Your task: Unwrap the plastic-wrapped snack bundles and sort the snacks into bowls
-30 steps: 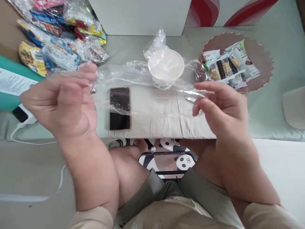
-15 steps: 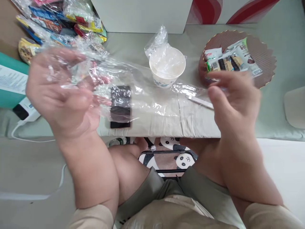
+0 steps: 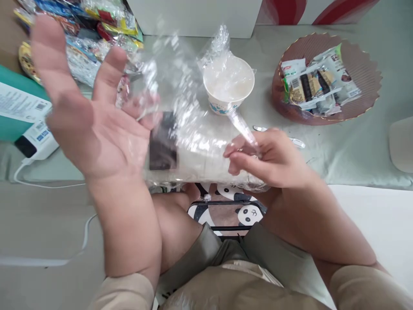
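A clear plastic bag point(image 3: 193, 137), crumpled and partly blurred, hangs over the table's front edge between my hands. My right hand point(image 3: 267, 157) is closed, its thumb and fingers pinching the bag's right side. My left hand point(image 3: 103, 125) has its palm up and fingers spread, with the film's left side against or just behind the lower fingers; I cannot tell whether they touch. Behind the film lies a dark phone point(image 3: 163, 157). A white paper cup point(image 3: 226, 101) lined with clear plastic stands beyond the bag. A slim white tool point(image 3: 297, 142) is partly hidden behind my right hand.
A pinkish ribbed bowl point(image 3: 364, 86) with small snack packets point(image 3: 318, 86) stands back right. Packaged snacks point(image 3: 109, 17) pile up at back left, near a green box point(image 3: 19, 103) and a white device point(image 3: 40, 135) with a cable. A white box point(image 3: 193, 17) stands behind.
My left hand has uncurled and spread its fingers, coming off most of the film. My right hand has moved left and toward me, bunching the bag, which was stretched between both hands.
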The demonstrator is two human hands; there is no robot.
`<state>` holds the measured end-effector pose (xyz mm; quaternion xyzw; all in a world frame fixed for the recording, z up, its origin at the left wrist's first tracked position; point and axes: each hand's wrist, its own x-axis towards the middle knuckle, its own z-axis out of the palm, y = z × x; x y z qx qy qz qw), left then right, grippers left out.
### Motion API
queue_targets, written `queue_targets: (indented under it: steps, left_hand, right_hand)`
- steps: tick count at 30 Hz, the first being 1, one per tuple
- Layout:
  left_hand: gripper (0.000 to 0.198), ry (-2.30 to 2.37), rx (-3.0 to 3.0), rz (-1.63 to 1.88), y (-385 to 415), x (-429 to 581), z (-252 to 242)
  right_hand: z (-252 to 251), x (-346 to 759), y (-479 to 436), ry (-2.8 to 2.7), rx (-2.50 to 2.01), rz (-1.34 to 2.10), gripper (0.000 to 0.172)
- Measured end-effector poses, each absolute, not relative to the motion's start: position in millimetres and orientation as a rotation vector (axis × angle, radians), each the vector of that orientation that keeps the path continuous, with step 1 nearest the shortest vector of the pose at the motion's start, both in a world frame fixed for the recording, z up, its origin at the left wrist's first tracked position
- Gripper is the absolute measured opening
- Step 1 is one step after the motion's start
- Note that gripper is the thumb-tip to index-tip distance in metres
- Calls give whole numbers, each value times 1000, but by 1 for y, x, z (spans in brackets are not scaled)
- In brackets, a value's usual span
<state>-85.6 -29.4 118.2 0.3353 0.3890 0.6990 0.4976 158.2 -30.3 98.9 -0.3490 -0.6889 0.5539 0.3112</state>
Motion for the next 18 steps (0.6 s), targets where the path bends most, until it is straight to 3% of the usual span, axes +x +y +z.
queue_targets:
  steps: [2, 6, 9, 15, 18]
  left_hand:
    - [38, 780, 770, 1489, -25, -86, 106]
    - [88, 790, 793, 1146, -20, -72, 76]
    - [80, 814, 938, 1047, -19, -57, 68]
    - [71, 853, 1035, 1180, -13, -45, 72]
    - [75, 970, 1049, 1225, -13, -44, 71]
  right_hand:
    - [93, 155, -29, -1509, -962, 1510, 21]
    - [77, 148, -20, -1125, -1073, 1414, 30]
    - [70, 147, -17, -1062, -1141, 1378, 32]
    - [61, 154, -20, -1154, -1123, 1320, 33]
    - [58, 158, -20, -1159, -1140, 1209, 51]
